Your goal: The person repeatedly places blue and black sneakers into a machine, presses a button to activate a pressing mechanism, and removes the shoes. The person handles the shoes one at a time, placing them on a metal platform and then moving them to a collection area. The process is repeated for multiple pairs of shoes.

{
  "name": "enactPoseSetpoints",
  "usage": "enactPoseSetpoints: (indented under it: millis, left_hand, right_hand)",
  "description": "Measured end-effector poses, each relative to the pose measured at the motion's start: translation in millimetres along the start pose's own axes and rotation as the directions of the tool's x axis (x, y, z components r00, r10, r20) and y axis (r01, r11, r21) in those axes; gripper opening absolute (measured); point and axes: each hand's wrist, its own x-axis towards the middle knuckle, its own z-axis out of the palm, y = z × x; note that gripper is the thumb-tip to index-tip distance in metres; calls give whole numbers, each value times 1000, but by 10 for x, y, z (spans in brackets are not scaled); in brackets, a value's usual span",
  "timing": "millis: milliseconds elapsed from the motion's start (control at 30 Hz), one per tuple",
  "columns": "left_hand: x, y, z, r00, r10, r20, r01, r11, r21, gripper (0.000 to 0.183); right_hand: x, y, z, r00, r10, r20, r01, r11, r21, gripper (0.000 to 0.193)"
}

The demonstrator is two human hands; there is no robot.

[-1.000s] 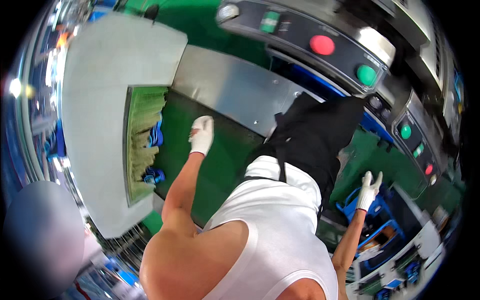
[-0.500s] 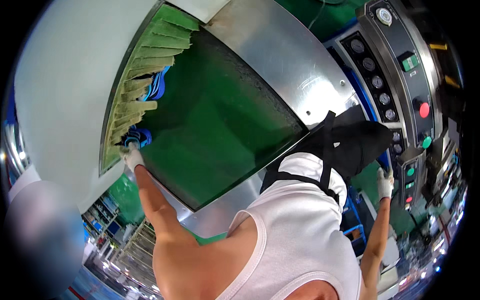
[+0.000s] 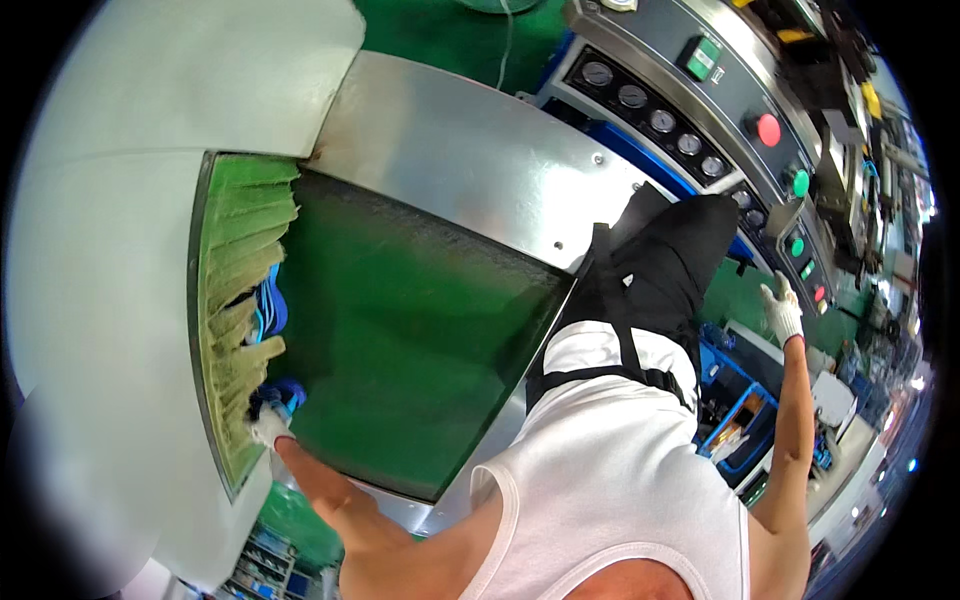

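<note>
The left hand (image 3: 268,428) seemed to be grasping a blue piece (image 3: 288,390) at the green fringe (image 3: 238,235), calling for sure grip, finger closure unclear; the right hand (image 3: 783,312) held its fingers apart.

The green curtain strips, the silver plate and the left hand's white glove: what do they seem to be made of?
Green curtain strips: probably fabric or flexible plastic, matte, since they bend and have ragged edges.
Silver plate: likely bare steel, smooth, shiny, given its bright reflections; exact metal uncertain.
White glove: probably matte textile, following the hand without shine; knit unclear.
</note>
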Motion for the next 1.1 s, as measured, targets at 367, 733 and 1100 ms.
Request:
enactPoseSetpoints:
  millis: [367,733,1100]
  left_hand:
    - [-2604,1693,-324,790,583,191,-551,811,-198,42]
    - [-4605,4173,-1272,-48,974,220,-741,113,-661,33]
    - [-7229,5922,-2571,-754,455,-473,-127,-808,-575,53]
  right_hand:
    - [-245,-1463,-312,929,-366,-49,349,827,441,66]
    - [-1160,-3500,-770,409,-852,-328,911,359,202,75]
    - [-1426,-841,-386,988,-129,87,-105,-139,985,58]
